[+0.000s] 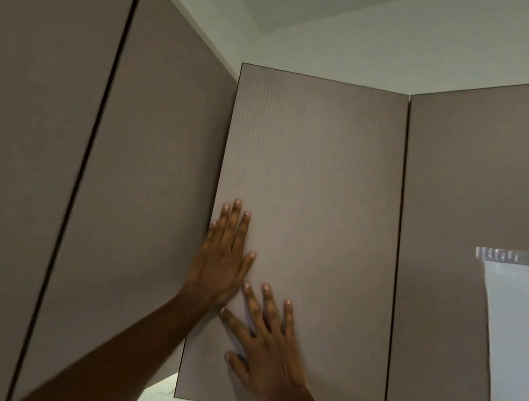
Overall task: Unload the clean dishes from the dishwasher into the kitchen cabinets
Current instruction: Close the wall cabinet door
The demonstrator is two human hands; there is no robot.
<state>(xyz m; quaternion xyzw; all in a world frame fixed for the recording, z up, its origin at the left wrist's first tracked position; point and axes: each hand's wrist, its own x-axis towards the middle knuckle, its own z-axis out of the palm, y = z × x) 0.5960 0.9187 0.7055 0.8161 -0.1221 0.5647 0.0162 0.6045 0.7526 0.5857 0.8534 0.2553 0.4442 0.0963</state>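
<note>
A brown upper corner cabinet door faces me, shut flush with its neighbours. My left hand lies flat against its left edge, fingers straight and pointing up. Lower and to the right, my right hand presses on the same door with fingers spread. Neither hand holds anything. No dishes and no dishwasher are in view.
More brown cabinet doors stand to the left and right, all shut. A white range hood juts out at the far right. White ceiling runs above; a strip of pale wall shows under the cabinets.
</note>
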